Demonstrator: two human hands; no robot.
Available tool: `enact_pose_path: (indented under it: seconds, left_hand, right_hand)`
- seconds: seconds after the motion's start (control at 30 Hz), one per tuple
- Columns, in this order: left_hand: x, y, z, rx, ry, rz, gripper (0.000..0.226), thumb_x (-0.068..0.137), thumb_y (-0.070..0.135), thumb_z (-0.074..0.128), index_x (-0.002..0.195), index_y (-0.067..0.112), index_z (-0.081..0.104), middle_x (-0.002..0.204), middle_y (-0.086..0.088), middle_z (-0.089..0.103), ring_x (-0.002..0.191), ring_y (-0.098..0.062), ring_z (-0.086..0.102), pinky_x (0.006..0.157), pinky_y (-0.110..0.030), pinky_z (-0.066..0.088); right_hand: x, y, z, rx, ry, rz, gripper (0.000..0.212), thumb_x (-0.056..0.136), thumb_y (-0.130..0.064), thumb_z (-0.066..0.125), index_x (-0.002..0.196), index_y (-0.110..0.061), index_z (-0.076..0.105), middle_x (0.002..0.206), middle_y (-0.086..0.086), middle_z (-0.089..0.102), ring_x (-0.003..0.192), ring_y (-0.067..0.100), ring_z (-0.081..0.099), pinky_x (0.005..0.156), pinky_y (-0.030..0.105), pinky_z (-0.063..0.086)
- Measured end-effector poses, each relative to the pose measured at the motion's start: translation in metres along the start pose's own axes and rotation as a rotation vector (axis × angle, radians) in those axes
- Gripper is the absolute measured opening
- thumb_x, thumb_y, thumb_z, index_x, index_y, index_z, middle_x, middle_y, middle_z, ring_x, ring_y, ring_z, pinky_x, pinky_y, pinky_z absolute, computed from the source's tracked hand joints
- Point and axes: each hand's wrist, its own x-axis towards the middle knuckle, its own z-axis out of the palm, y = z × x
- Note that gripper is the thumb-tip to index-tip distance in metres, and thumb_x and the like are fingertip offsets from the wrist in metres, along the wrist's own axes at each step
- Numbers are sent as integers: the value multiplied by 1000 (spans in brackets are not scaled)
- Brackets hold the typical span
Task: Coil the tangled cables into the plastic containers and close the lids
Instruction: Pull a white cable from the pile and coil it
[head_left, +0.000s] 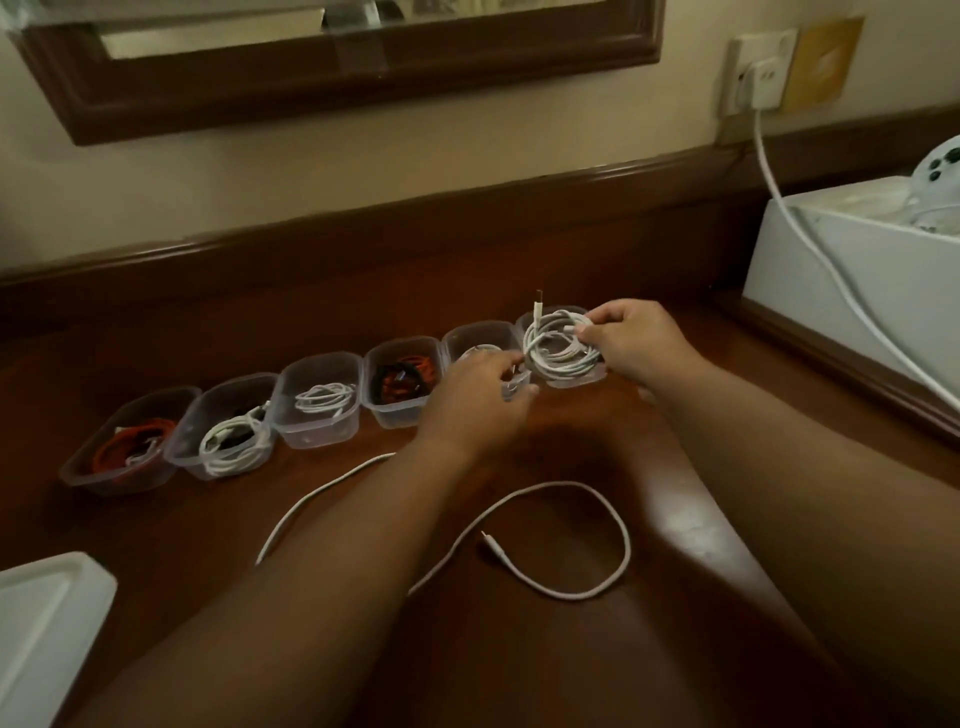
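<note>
Six clear plastic containers stand in a row on the dark wooden surface, running from lower left to upper right, each touching the next. None carries a lid.

Contents, left to right:
- first container: red cable
- second container: white and dark cables
- third container: white cable
- fourth container: red and black cables
- fifth container: partly hidden by the left hand; contents hard to make out
- sixth container: mostly covered by the coil

The right hand pinches the white coiled cable at its right side, holding it over the sixth container. One plug end sticks up from the coil. The left hand has its fingers curled at the coil's left edge; whether they grip the cable cannot be told.

A loose white cable lies uncoiled on the surface in front of the row, partly hidden under the left forearm.

A raised wooden ledge borders the surface behind the row. A white box stands at the right, well apart from the sixth container. A white tray is cut off at the lower left corner.
</note>
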Motion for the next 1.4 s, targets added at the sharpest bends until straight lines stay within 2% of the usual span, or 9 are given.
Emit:
enact_pose_path:
  seconds: [0.17,0.33,0.43,0.57,0.77,0.93,1.07,1.27,1.4]
  left_hand:
    - [39,4,30,276,-84,130,56,96,45,54,148,27,42,149,0,45,138,-23,38,112,-47,33]
    - [55,-1,47,389,-80,205,51,96,44,52,143,26,48,144,1,49,132,-22,44,107,-45,34]
    - [58,-6,50,385,-57,234,48,96,43,52,140,25,51,139,0,52,127,-21,48,105,-44,35]
    - [58,-7,52,377,-56,244,49,95,44,52,140,24,52,139,0,53,127,-22,48,104,-44,36]
    - [41,-7,41,135,-113,159,57,96,41,57,149,27,41,152,2,42,140,-19,37,114,-43,34]
    - [-9,-13,8,187,-43,234,33,94,39,58,125,26,62,122,5,59,115,-14,51,98,-38,45]
    - [-58,-29,-17,203,-176,74,14,94,41,59,97,30,67,94,12,62,84,-5,57,76,-34,54]
    - [-112,-44,-37,269,-354,-86,18,89,51,64,95,34,69,88,16,62,81,-2,58,71,-27,52]
    - [-138,-36,-41,324,-326,-92,6,92,38,62,90,32,63,94,11,61,84,-7,57,75,-30,53]
  right_hand:
    - [59,14,-16,-281,144,-115,7,93,-26,66,87,-22,69,90,0,68,82,15,63,70,34,53]
    - [87,24,-1,-534,40,-216,10,95,-26,63,99,-22,71,92,-2,67,80,14,63,69,34,55]
    - [96,31,9,-715,-59,-219,10,94,-25,64,98,-25,73,92,-1,70,78,15,64,63,29,51]
    - [103,34,9,-928,-130,-256,11,90,-31,69,101,-29,67,104,-5,68,98,18,62,92,40,48]
    - [98,36,11,-1174,-177,-316,28,101,-42,46,111,-29,69,115,-1,64,117,26,48,95,44,36]
    - [66,32,1,-1000,-124,-339,28,101,-31,44,117,-25,65,118,6,65,110,28,55,95,44,44]
    - [3,26,0,-712,-171,-417,18,96,-25,52,95,-19,69,90,4,69,77,22,62,67,36,52]
    - [-87,30,14,-921,-486,-184,37,94,-54,54,104,-19,64,97,2,64,90,21,60,77,33,51]
    - [-122,25,10,-958,-518,-68,21,95,-33,59,105,-14,61,104,5,65,92,22,61,72,31,50]
